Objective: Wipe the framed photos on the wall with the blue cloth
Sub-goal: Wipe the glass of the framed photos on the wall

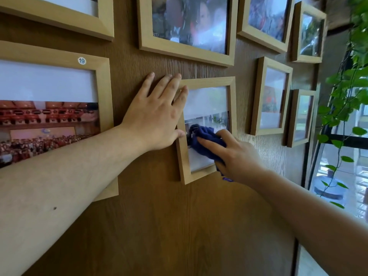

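Observation:
A small light-wood framed photo [209,81] hangs on the brown wood-grain wall [159,216] at centre. My left hand [157,114] lies flat with fingers spread over the frame's left edge and top-left corner, thumb against its left side. My right hand [237,156] presses a bunched dark blue cloth [203,140] onto the lower half of the glass. Part of the cloth is hidden under my palm, and a bit hangs below the frame's lower right corner.
Several more wooden frames surround it: a large one with a "19" sticker [49,54] at left, one above [185,50], two to the right [270,96] and others higher up. A trailing green plant [346,96] and a window [342,176] stand at the right.

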### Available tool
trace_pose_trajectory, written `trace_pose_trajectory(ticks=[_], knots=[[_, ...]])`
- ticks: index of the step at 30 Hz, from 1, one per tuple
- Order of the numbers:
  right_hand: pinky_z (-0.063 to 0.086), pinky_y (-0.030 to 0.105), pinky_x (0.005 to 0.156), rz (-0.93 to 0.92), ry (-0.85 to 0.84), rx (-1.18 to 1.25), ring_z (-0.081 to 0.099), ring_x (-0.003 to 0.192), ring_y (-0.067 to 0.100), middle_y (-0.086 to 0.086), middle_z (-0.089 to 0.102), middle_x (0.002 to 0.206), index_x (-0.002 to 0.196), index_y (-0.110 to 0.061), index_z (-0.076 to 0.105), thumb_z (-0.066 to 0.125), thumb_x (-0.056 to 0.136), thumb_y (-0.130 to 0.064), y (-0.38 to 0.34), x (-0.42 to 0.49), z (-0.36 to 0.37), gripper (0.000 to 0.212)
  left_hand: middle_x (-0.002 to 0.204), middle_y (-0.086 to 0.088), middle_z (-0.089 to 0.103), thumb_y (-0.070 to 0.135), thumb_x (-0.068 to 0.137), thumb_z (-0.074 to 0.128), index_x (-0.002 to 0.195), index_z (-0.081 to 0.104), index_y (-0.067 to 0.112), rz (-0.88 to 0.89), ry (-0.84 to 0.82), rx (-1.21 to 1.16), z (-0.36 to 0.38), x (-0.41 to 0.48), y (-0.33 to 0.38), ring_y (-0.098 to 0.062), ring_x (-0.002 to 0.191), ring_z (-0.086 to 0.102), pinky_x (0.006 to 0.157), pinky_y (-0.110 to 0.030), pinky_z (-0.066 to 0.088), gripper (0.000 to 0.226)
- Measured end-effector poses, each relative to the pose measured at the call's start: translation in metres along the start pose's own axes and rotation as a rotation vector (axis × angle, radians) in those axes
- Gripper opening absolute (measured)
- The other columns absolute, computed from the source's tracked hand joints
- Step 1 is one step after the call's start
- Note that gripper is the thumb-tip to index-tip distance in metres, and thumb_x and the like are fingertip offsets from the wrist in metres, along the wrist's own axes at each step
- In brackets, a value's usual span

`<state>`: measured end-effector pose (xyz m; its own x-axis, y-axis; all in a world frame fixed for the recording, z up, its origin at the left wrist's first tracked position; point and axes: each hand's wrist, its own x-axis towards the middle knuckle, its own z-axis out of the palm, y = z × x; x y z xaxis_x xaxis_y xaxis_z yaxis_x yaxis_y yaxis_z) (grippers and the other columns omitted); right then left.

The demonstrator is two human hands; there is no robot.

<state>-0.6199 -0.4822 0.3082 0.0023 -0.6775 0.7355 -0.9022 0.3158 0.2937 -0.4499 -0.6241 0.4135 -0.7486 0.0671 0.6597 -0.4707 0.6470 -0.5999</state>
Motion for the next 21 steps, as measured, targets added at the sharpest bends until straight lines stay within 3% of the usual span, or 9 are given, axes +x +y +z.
trace_pose_trajectory(ticks=[7,12,16,21], knots=[[0.049,0.036,0.05,0.181,-0.012,-0.046,0.058,0.076,0.031,0.015,0.052,0.111,0.133,-0.025,0.04,0.06,0.082,-0.025,0.033,-0.019,0.002,0.055,0.16,-0.017,0.0,0.067,0.08,0.049,0.149,0.006,0.007,-0.014,-0.001,-0.005,0.001,0.0,0.0,-0.03,0.147,0.0,0.119,-0.052,0.001,0.102],[0.04,0.028,0.049,-0.005,-0.084,-0.059,0.058,0.078,0.026,0.012,0.051,0.114,0.136,-0.027,0.039,0.053,0.082,-0.029,0.012,-0.016,0.0,0.056,0.16,-0.017,-0.001,0.066,0.08,0.049,0.149,0.004,0.008,-0.019,-0.006,0.0,0.001,0.0,0.002,-0.03,0.147,-0.001,0.119,-0.052,0.001,0.101],[0.047,0.029,0.052,-0.132,-0.152,-0.069,0.055,0.086,0.023,0.012,0.049,0.115,0.139,-0.026,0.035,0.039,0.086,-0.037,-0.007,-0.011,0.0,0.055,0.16,-0.017,-0.001,0.067,0.08,0.049,0.15,0.004,0.009,-0.013,0.0,-0.002,0.002,0.0,0.001,-0.03,0.147,-0.001,0.118,-0.053,0.002,0.101],[0.05,0.031,0.051,-0.229,-0.219,-0.13,0.053,0.082,0.021,0.011,0.05,0.113,0.14,-0.028,0.034,0.053,0.087,-0.03,0.004,-0.02,0.003,0.056,0.161,-0.015,-0.002,0.068,0.079,0.049,0.15,0.005,0.011,-0.01,0.006,-0.014,0.005,0.0,-0.001,-0.029,0.147,-0.002,0.119,-0.053,0.001,0.101]])
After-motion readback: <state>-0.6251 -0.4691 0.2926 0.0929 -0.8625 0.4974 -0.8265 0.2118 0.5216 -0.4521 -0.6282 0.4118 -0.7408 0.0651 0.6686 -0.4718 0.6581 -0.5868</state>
